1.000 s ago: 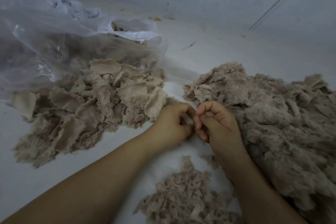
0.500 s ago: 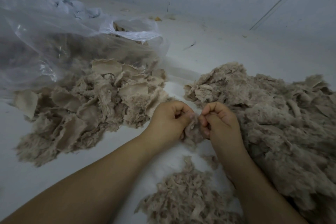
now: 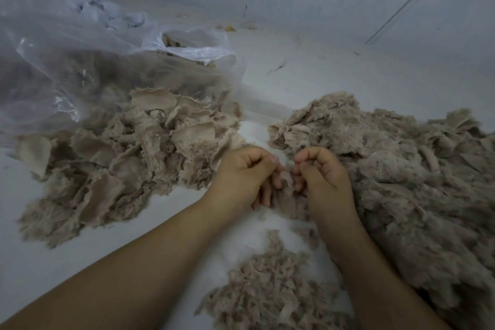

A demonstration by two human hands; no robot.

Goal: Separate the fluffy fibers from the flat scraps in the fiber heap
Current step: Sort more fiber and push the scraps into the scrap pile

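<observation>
Fiber heap point(image 3: 401, 182) sprawls to the right of your hands in the head view, soft, light and easily torn. Your left hand point(image 3: 242, 177) and right hand point(image 3: 322, 174) each pinch one small tuft point(image 3: 286, 187) between them, just at the heap's left edge. Flat scraps point(image 3: 120, 163) lie well left of the heap, against a plastic bag point(image 3: 80, 61); fluffy fibers point(image 3: 270, 289) sit nearer you. Grip it by its edges and pull gently; it should tease apart.
</observation>
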